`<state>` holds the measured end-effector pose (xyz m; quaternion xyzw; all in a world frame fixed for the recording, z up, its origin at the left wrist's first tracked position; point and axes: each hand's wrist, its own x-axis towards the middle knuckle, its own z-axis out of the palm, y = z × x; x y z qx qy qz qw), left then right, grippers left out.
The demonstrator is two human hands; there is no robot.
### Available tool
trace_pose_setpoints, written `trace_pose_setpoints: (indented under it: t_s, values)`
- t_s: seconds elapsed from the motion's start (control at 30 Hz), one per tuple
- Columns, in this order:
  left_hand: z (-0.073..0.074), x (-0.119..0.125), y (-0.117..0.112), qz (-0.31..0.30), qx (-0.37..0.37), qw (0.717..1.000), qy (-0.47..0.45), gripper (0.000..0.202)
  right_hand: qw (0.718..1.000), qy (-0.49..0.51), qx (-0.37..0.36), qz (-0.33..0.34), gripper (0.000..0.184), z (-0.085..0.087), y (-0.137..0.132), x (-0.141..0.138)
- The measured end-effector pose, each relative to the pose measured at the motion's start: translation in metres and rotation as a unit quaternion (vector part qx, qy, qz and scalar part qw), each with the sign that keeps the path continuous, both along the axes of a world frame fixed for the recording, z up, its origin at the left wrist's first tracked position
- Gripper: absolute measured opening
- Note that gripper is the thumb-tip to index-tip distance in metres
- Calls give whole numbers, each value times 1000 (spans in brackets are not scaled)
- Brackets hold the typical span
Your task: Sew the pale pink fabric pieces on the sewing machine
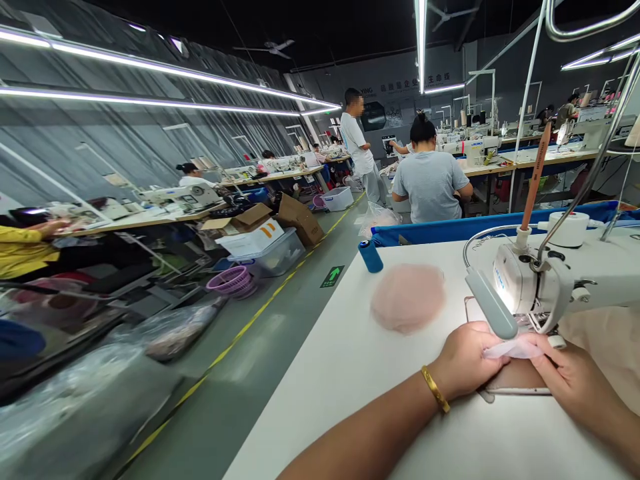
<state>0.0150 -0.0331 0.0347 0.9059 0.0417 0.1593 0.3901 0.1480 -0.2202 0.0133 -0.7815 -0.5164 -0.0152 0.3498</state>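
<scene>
My left hand (467,360), with a gold bracelet at the wrist, is closed on the near-left edge of a piece of thin pale fabric (513,348). Thumb and fingers of my right hand (575,370) pinch the same fabric from the right. The cloth is stretched between both hands, just in front of the needle area of a white sewing machine (525,273). A grey lamp arm (493,303) partly covers the needle area. Left of the machine, a flat rounded piece of pinkish sheer fabric (409,298) lies on the white table (310,413).
A blue thread spool (370,257) stands near the table's left edge. More beige fabric (605,340) lies right of my right hand. A white thread cone (567,228) sits behind the machine. Beyond the table, a person in a grey shirt (427,180) sits; boxes (255,237) line the aisle.
</scene>
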Motion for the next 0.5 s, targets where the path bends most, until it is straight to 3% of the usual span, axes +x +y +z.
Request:
trace_pose_setpoints:
  t_s: [0.13, 0.33, 0.5]
  values:
    - [-4, 0, 4, -22, 92, 995, -25, 21, 998, -42, -15, 38, 38, -2, -3, 1]
    - [-1, -22, 2, -102, 275, 954, -65, 11, 956, -149, -55, 246, 24, 21, -15, -4]
    - [3, -36, -6, -138, 307, 940, -60, 15, 949, -178, -61, 254, 14, 31, -23, -5]
